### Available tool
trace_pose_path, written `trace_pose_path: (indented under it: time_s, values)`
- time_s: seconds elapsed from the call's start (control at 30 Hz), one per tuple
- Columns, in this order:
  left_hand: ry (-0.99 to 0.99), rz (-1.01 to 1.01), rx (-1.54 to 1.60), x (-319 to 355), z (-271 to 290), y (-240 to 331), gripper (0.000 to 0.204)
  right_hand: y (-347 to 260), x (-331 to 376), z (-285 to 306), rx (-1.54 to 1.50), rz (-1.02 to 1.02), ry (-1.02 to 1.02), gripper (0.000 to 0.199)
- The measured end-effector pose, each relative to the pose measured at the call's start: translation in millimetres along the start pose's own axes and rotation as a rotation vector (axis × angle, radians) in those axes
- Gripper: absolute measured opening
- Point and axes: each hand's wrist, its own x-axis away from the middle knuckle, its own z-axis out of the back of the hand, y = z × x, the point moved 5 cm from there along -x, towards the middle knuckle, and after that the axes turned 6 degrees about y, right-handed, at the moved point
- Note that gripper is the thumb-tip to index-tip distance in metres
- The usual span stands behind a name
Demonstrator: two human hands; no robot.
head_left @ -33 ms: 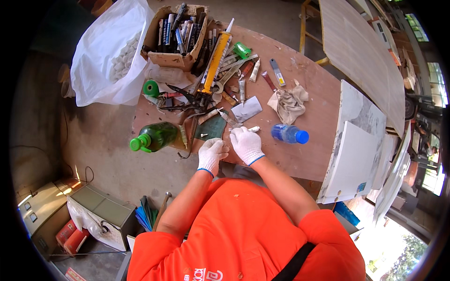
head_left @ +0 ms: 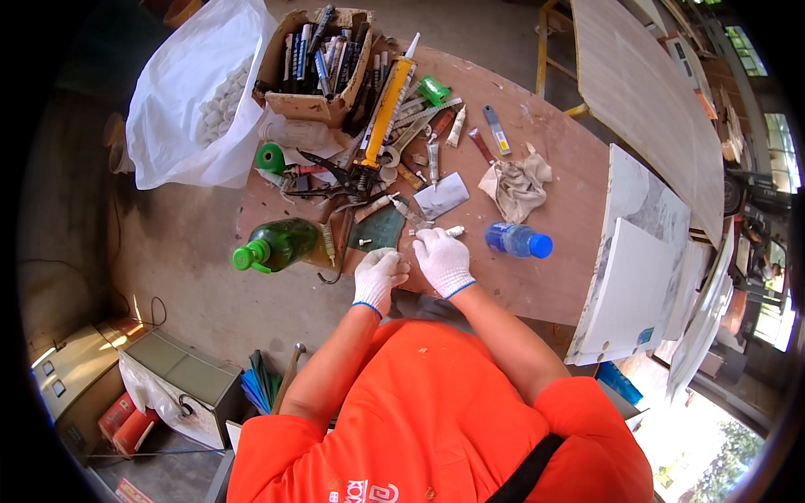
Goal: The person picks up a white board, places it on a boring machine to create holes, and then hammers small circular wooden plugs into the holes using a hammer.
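Head view: with gloved left hand (head_left: 383, 270) and right hand (head_left: 442, 257) curled close together at the table edge (head_left: 537, 306), perhaps for steadiness, impossible to see how tightly or around what, and with a clear tube (head_left: 409, 214) just beyond the right fingers, presumably for easy reach.

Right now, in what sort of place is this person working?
Probably a workshop: a worn table bears a yellow caulking gun and a cardboard box of marker-like pens, and large flat panels stand beside it.
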Motion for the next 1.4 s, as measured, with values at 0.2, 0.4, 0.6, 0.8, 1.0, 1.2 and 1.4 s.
trace_pose_path:
  time_s: [0.2, 0.4, 0.6, 0.8, 1.0, 1.2, 1.4]
  values:
    - [-0.005, 0.051, 0.028, 0, 12, -10, 0.023, 16, 9, -3, 0.019, -0.029, -0.017, 0.021]
    - [-0.001, 0.045, 0.059, 1, 21, -8, 0.022, 16, 7, -6, -0.019, -0.086, -0.017, 0.025]
    - [-0.009, 0.053, 0.036, -2, 27, -13, 0.021, -9, -13, 0, 0.111, 0.117, -0.022, 0.013]
    - [-0.027, 0.054, 0.099, -1, 20, -8, 0.022, -9, -25, -22, 0.326, 0.116, -0.173, 0.01]
    - [0.066, -0.023, 0.053, -1, 36, -11, 0.018, -34, -15, -10, -0.027, 0.135, -0.041, 0.015]
    - [0.199, -0.074, 0.096, 9, 47, -17, 0.018, -45, 5, -33, 0.032, 0.293, -0.139, 0.016]
    - [0.196, -0.07, 0.098, 8, 51, -16, 0.019, -42, 5, -33, -0.009, 0.186, -0.176, 0.014]
